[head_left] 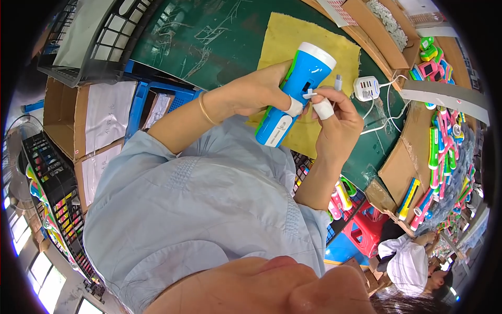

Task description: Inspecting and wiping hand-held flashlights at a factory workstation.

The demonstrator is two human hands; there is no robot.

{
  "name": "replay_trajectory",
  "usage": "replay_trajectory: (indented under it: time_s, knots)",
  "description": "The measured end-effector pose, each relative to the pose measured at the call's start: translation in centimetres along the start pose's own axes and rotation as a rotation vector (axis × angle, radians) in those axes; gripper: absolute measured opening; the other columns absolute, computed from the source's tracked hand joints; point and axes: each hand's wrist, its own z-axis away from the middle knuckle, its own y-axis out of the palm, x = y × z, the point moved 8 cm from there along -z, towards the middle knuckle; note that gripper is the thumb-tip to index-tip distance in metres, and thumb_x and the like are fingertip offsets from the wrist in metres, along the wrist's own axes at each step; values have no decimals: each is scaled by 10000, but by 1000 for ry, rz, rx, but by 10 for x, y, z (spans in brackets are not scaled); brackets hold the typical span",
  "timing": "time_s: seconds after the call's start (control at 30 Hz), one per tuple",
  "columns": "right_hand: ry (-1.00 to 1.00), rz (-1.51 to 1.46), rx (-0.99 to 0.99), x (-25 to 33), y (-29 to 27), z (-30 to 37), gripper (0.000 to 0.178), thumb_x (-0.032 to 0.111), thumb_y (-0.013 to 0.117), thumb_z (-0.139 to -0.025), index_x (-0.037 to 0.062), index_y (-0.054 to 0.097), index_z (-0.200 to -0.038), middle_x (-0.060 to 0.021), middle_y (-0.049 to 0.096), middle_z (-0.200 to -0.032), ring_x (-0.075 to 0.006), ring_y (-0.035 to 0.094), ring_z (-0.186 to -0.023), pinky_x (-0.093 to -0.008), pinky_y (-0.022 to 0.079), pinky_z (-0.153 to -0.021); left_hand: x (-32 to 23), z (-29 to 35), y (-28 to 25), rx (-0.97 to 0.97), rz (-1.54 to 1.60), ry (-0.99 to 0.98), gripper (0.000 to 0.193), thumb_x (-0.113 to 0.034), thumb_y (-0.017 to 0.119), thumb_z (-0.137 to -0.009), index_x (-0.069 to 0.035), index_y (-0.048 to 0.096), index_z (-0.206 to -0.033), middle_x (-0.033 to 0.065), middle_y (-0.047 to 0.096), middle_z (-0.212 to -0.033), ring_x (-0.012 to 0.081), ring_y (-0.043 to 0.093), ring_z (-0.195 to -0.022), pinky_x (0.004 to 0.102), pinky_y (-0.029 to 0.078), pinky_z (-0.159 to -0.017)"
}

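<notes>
**Careful finger work beside the slot of a blue device**

The left hand (pixel 265 93) is wrapped around the blue torch-shaped device (pixel 312 65), its thumb lying across the front. So the device is inside this grip, tilted over a yellow cloth (pixel 285 34), with the white end pointing away from the body. The right hand (pixel 341 116) makes a narrow grip — its fingertips pinch a small white piece (pixel 309 93) just by the dark slot. If this piece touches the device, I cannot tell.

I judge the step in hand as fine work at the slot; whether the piece goes in or comes out is not clear. The next move seems to call for a firm left hold and a light, straight motion of the right fingertips.

To the right of the grip, a white charging hub (pixel 366 89) and its cables (pixel 377 127) leave less room. To the left, beyond the cloth, the green tabletop (pixel 238 58) gives more space — only plastic scraps (pixel 212 32) lie there, before a black crate (pixel 99 31). Below the grip, the body is near.
</notes>
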Motion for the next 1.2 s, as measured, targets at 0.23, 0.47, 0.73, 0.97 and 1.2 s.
replay_trajectory:
  time_s: [0.23,0.47,0.73,0.97,1.2]
  knots:
    - [-196,293,91,15,6,-7,132,-79,642,-708,-9,646,-820,-30,541,-769,-94,534,-665,-194,425,-568,-4,-5,2,-66,-155,110,640,-77,638,-681,16,330,-1235,104,547,-957,181,578,-840,309,494,-718]
    - [-66,315,-64,-6,-10,-14,221,-9,696,-705,26,509,-817,36,456,-721,-37,416,-668,-161,332,-592,4,-13,-8,-127,-560,154,552,-99,599,-716,28,338,-1186,124,552,-925,174,588,-774,285,489,-652]
    - [-85,110,-222,-22,-46,-7,292,180,492,-901,43,460,-1157,50,368,-648,-14,302,-474,-179,198,-416,-2,-41,3,-86,141,-38,216,-215,547,-831,-49,462,-940,62,544,-774,143,570,-601,271,483,-523]
    - [-15,227,-207,-37,-52,23,285,197,453,-929,-5,519,-1120,49,390,-606,-7,308,-474,-167,207,-414,-8,-60,7,-116,235,-114,243,-241,515,-864,-44,457,-993,70,548,-819,157,562,-620,283,489,-554]
    - [-67,123,-138,-15,-48,20,236,118,532,-878,-40,605,-1038,5,506,-753,-48,425,-620,-172,329,-546,-24,-81,-19,-195,-115,76,328,-185,500,-834,14,417,-1080,108,538,-891,197,592,-704,316,508,-624]
